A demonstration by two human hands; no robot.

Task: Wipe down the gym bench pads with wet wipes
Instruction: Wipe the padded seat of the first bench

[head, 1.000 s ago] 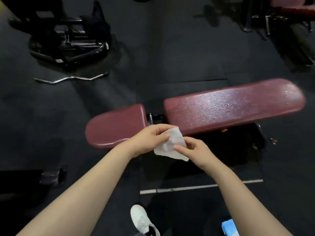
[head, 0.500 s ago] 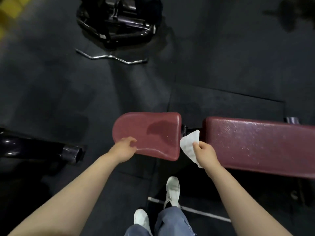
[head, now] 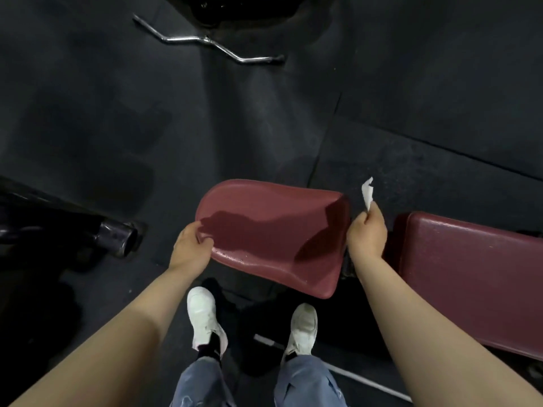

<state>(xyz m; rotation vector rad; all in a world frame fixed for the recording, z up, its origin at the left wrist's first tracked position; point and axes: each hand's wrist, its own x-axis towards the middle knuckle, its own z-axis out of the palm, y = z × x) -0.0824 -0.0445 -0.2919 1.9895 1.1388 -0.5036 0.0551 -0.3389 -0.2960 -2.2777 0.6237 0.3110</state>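
- Seat pad (head: 273, 230): maroon vinyl, rounded at its left end and squared at its right, tilted so the near edge dips toward the person. Sits low in the middle of the view, above the white shoes (head: 205, 315). A dark patch spreads across its centre (hard to tell whether damp or only the shadow of the arms).
- Back pad (head: 470, 277): same maroon covering, long and flat, to the right of the seat pad with a dark gap between the two. Fine pale specks dot its surface (droplets, by the look of it).
- Left hand (head: 191, 248): fingers curled over the left rim of the seat pad, thumb on top. Judged purpose: to steady or tip the pad so its face is presented for wiping.
- Right hand (head: 367, 233): fingers clenched around a wet wipe (head: 367, 192), held at the right end of the seat pad, over the gap. The grip keeps the wipe clear of the pad; it touches neither pad at this moment.
- Wet wipe: white, crumpled and thin, one pointed corner standing up above the fist; most of it is hidden inside the hand.
- Floor (head: 117, 127): dark rubber matting with visible seams.
- Curl bar (head: 205, 42): bare chrome, lying on the floor well beyond the bench (not part of the job).
- Dark tube end (head: 117, 236): at the left, near the left hand but apart from it.
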